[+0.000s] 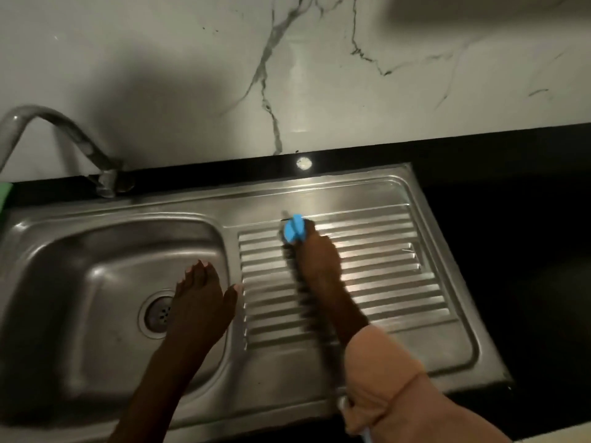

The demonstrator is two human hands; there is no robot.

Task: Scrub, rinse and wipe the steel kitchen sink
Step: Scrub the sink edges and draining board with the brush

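Head view: the steel sink (367, 193) is set in a dark counter, basin to the left and ribbed drainboard (383, 266) to the right, its ribs running left to right. The right hand (319, 260) grips a blue scrubber (294, 231) at the drainboard's far left corner, the scrubber lying beyond the fingers toward the wall. The left hand (200, 295) hangs over the basin near the drain (158, 313), fingers straight and holding nothing, so the right hand is judged nearer the ribbed area to be scrubbed.

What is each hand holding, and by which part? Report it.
The right hand grips a blue scrubber at its near end; the exact hold is blurred. The left hand holds nothing.
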